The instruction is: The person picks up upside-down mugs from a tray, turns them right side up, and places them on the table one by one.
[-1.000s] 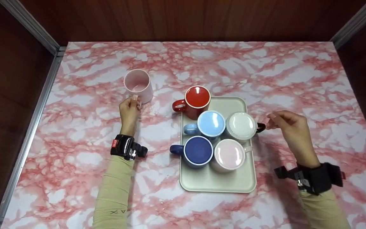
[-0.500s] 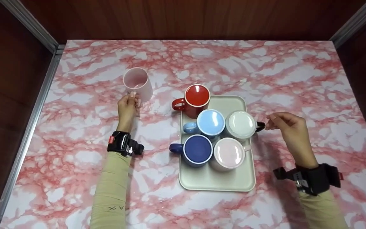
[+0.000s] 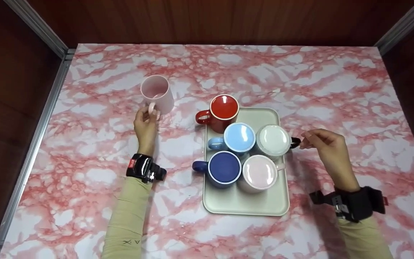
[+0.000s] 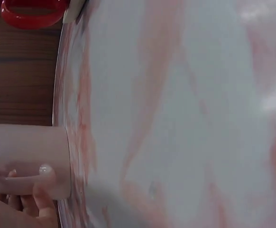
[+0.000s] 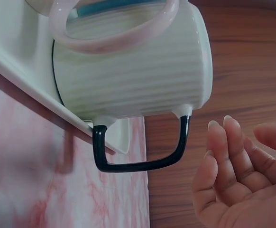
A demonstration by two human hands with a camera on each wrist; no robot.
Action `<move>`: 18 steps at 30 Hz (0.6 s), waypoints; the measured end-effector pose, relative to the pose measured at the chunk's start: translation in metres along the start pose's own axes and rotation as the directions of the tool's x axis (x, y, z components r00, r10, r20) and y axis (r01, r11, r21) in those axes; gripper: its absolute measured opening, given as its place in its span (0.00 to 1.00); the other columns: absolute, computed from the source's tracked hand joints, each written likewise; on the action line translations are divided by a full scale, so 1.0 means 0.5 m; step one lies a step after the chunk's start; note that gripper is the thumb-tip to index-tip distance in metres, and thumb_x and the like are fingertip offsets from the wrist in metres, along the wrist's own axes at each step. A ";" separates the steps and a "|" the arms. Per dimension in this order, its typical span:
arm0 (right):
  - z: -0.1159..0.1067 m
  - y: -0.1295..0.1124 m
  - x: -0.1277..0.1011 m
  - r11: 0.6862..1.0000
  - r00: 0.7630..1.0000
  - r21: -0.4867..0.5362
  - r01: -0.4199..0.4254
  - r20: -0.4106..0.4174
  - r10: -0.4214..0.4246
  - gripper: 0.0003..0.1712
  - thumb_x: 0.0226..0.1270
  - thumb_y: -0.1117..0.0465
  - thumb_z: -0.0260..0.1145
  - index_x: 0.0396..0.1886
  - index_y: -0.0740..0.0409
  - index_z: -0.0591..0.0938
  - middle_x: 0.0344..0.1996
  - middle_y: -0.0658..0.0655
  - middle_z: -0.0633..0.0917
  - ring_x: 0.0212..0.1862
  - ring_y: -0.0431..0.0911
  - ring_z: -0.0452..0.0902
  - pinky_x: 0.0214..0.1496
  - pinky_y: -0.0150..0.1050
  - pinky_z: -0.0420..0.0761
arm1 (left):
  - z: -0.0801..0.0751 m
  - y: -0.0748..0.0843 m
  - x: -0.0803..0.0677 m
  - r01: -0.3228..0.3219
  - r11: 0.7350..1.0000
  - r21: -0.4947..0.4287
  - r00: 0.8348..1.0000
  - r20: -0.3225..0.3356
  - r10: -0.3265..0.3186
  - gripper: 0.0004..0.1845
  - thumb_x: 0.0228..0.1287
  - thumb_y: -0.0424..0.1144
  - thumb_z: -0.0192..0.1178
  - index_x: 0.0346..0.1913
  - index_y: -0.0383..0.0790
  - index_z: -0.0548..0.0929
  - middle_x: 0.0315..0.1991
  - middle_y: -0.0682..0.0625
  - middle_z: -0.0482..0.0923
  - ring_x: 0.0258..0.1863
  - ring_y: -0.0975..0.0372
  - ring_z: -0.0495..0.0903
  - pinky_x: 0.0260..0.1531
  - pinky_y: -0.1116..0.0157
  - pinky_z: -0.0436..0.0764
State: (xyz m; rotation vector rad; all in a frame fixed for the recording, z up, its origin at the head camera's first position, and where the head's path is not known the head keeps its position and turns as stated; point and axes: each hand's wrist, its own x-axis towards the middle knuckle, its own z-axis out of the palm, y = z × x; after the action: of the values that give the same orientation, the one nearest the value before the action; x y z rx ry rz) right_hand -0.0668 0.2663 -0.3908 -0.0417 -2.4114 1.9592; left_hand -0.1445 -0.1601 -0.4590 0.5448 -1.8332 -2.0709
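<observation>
A tall pink mug [image 3: 164, 102] stands upright at the left of the table. My left hand [image 3: 145, 127] is at its handle, the thumb lower than the handle's top. In the left wrist view, loosely bent fingers [image 4: 43, 202] lie along the handle's far side, and one fingertip shows through the loop. To the right, my right hand [image 3: 331, 147] hovers with loosely curled fingers and nothing in them. It is nearest to the black handle [image 5: 142, 166] of a ribbed white mug [image 5: 133, 80], with a gap between them.
A cream tray [image 3: 246, 208] bears mugs turned bottom up: red [image 3: 224, 108], light blue [image 3: 239, 138], dark blue [image 3: 224, 169], pale pink [image 3: 259, 173] and the white one. Several handles overhang its edges. Dark wood panels [image 3: 214, 21] enclose the marbled table.
My left thumb has slid down from the top of the pink mug's handle, and fingers no longer show on the handle's right side. The right hand and tray mugs stay nearly still.
</observation>
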 end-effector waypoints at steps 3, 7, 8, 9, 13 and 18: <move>-0.001 0.003 -0.002 1.000 1.000 -0.019 -0.001 0.003 0.001 0.14 0.64 0.60 0.61 0.38 0.70 0.81 0.24 0.58 0.81 0.29 0.46 0.79 0.39 0.34 0.77 | 0.007 0.000 -0.016 -0.059 0.998 -0.033 0.996 -0.071 0.056 0.12 0.61 0.27 0.56 0.48 0.30 0.72 0.44 0.41 0.70 0.44 0.56 0.69 0.48 0.59 0.74; -0.002 0.006 -0.005 1.000 1.000 -0.028 -0.002 0.011 0.002 0.16 0.64 0.60 0.61 0.38 0.72 0.80 0.24 0.58 0.81 0.28 0.46 0.79 0.38 0.34 0.78 | 0.022 0.022 -0.048 -0.175 0.970 0.166 0.965 -0.166 0.202 0.12 0.60 0.27 0.56 0.47 0.30 0.73 0.47 0.42 0.65 0.48 0.53 0.64 0.47 0.60 0.69; -0.002 0.006 -0.006 1.000 1.000 -0.026 -0.004 0.014 0.004 0.17 0.64 0.60 0.60 0.39 0.73 0.79 0.24 0.58 0.81 0.28 0.46 0.79 0.38 0.34 0.78 | 0.026 0.026 -0.054 -0.198 0.957 0.211 0.957 -0.170 0.235 0.12 0.60 0.27 0.56 0.47 0.30 0.73 0.47 0.42 0.64 0.48 0.52 0.64 0.46 0.61 0.68; -0.003 0.006 -0.007 1.000 1.000 -0.025 -0.006 0.017 0.006 0.17 0.65 0.60 0.60 0.39 0.75 0.79 0.24 0.58 0.81 0.28 0.46 0.79 0.38 0.34 0.78 | 0.031 0.030 -0.060 -0.224 0.943 0.246 0.949 -0.167 0.269 0.12 0.59 0.27 0.56 0.47 0.30 0.73 0.48 0.42 0.64 0.48 0.52 0.64 0.44 0.62 0.68; -0.002 0.005 -0.011 0.999 1.000 -0.041 -0.007 0.021 0.007 0.19 0.65 0.59 0.60 0.40 0.77 0.78 0.24 0.58 0.81 0.28 0.46 0.79 0.37 0.33 0.78 | 0.052 0.038 -0.079 -0.303 0.923 0.236 0.943 -0.068 0.327 0.10 0.59 0.26 0.55 0.44 0.28 0.74 0.46 0.41 0.65 0.46 0.51 0.67 0.42 0.64 0.69; 0.001 0.001 -0.015 0.997 0.999 -0.071 -0.009 0.031 0.011 0.20 0.65 0.58 0.60 0.40 0.75 0.78 0.25 0.58 0.81 0.29 0.46 0.79 0.38 0.34 0.78 | 0.079 0.038 -0.092 -0.374 0.889 0.264 0.927 0.090 0.363 0.09 0.58 0.25 0.56 0.42 0.28 0.75 0.42 0.41 0.71 0.43 0.53 0.70 0.42 0.60 0.70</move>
State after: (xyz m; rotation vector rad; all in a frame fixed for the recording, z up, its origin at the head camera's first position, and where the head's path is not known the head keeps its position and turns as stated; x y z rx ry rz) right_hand -0.0593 0.2656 -0.3912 -0.0249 -2.5041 1.8922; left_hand -0.1236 -0.1062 -0.4328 0.1959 -2.0750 -1.5976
